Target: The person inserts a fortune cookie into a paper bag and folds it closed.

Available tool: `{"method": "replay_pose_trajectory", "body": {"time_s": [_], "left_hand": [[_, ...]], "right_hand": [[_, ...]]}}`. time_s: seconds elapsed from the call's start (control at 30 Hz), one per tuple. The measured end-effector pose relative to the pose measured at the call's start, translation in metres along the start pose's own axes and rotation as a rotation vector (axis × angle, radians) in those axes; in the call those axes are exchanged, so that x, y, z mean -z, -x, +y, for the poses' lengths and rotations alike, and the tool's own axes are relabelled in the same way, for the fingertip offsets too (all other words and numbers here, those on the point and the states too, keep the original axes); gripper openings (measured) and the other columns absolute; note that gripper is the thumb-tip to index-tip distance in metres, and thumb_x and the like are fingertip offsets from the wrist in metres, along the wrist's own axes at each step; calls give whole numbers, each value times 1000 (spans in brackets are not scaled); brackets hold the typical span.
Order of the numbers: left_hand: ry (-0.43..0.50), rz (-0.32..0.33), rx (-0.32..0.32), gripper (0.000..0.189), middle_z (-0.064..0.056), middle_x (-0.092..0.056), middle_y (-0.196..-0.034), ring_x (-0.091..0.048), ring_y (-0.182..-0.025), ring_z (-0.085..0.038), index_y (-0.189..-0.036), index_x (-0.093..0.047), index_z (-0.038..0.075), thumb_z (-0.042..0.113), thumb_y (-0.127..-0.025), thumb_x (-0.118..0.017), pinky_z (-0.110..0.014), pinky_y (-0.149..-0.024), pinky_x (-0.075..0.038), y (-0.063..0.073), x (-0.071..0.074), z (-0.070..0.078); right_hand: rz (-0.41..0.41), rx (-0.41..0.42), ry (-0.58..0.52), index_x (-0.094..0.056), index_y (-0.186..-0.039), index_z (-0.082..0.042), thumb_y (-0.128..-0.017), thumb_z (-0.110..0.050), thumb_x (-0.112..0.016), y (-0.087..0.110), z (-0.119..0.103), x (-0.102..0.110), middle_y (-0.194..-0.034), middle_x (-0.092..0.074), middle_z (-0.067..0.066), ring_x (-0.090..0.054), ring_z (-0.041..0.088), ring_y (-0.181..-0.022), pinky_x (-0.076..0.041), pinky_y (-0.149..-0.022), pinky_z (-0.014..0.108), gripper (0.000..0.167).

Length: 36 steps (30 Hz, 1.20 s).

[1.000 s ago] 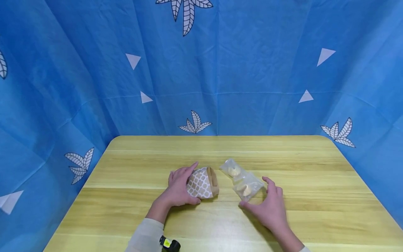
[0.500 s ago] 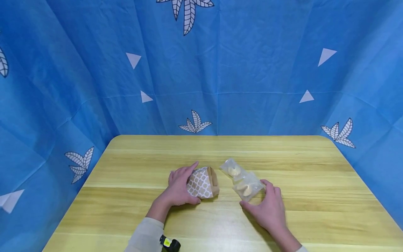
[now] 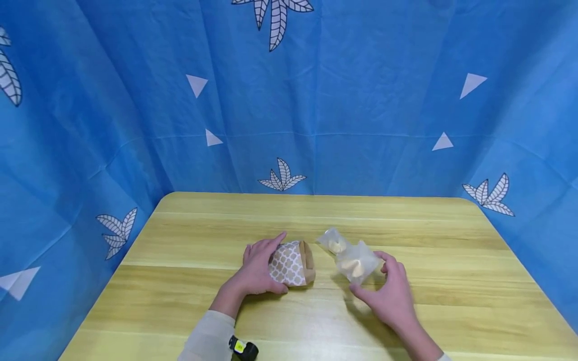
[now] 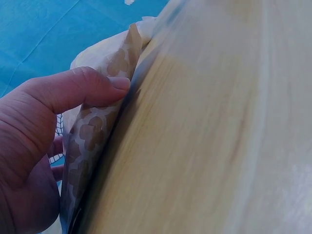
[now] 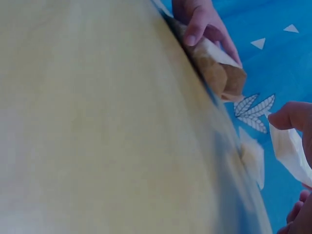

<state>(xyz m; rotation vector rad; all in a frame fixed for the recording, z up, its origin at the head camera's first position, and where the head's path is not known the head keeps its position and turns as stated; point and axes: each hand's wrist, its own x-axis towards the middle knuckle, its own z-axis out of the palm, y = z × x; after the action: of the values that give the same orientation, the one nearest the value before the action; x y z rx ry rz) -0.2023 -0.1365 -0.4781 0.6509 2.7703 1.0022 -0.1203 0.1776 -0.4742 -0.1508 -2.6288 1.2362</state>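
Note:
My left hand (image 3: 255,271) grips a small brown paper bag (image 3: 286,265) printed with a white lattice pattern. The bag lies on its side, its unfolded mouth facing right; in the left wrist view the thumb presses along its patterned side (image 4: 92,134). Between the thumb and fingers of my right hand (image 3: 391,296) is a clear packet (image 3: 357,264) holding a pale folded cookie, raised over the table with a shadow below. A second clear cookie packet (image 3: 334,242) lies just behind it, partly overlapped in the head view, and shows near the table edge in the right wrist view.
The wooden table (image 3: 460,260) has rounded back corners. A blue curtain (image 3: 370,100) with white leaves and triangles hangs behind and around it. A black wrist device (image 3: 244,348) with a yellow label sits at the left sleeve.
My right hand has taken hold of the nearer cookie packet and lifted it off the table, tilting it up. The left hand and bag have stayed in place.

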Motion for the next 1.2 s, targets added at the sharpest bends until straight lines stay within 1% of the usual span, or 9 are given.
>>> {"method": "replay_pose_trajectory", "body": {"time_s": [0.13,0.23,0.43,0.6,0.77,0.9,1.0,1.2], "left_hand": [[-2,-6,2,128,-5,-40,-150,-27,-141,-33,-160,-22,30,34,-54,-94,-63,-113,1,0,0,0],[-5,-7,3,128,-4,-40,-150,-27,-141,-33,-160,-22,30,33,-54,-94,-63,-113,1,-1,0,0],[-5,-9,6,129,-3,-40,-151,-26,-141,-32,-161,-22,31,33,-53,-94,-62,-113,2,0,0,-1],[-7,-8,4,129,-4,-40,-151,-27,-141,-32,-161,-21,32,33,-54,-94,-63,-113,1,0,0,0],[1,-7,3,129,-4,-39,-151,-26,-141,-33,-160,-22,32,32,-53,-94,-63,-113,2,0,0,1],[3,-10,4,129,-4,-39,-151,-26,-141,-33,-160,-22,30,32,-53,-94,-63,-113,2,0,0,1],[0,-12,8,129,-4,-39,-151,-26,-141,-33,-160,-23,30,31,-53,-94,-63,-113,2,0,0,2],[-10,-17,3,126,-5,-40,-150,-26,-141,-33,-159,-27,27,29,-53,-94,-63,-113,2,1,0,3]], "right_hand": [[-17,34,-39,-47,-138,-9,-62,-28,-95,-5,-8,0,-103,-43,14,-41,26,-93,-39,-72,38,92],[-51,54,-80,-46,-139,-10,-62,-25,-95,-9,-14,-3,-103,-43,15,-41,28,-92,-39,-72,37,93],[-107,94,-113,-48,-138,-11,-60,-20,-96,-14,-25,-12,-101,-45,15,-44,29,-89,-41,-71,36,92],[-138,123,-115,-50,-136,-11,-59,-19,-95,-16,-30,-19,-101,-47,15,-46,30,-90,-43,-70,37,90],[-198,115,-92,-49,-138,-14,-57,-18,-96,-20,-32,-23,-104,-49,14,-48,30,-94,-45,-67,35,93],[-251,122,-73,-48,-140,-14,-56,-18,-97,-23,-33,-26,-105,-51,12,-50,29,-93,-45,-68,36,97],[-295,139,-65,-48,-141,-13,-57,-20,-98,-25,-33,-28,-103,-52,12,-50,27,-90,-45,-68,36,98],[-362,154,-62,-48,-141,-13,-58,-19,-97,-29,-33,-29,-98,-52,12,-46,22,-74,-44,-62,34,97]]}}
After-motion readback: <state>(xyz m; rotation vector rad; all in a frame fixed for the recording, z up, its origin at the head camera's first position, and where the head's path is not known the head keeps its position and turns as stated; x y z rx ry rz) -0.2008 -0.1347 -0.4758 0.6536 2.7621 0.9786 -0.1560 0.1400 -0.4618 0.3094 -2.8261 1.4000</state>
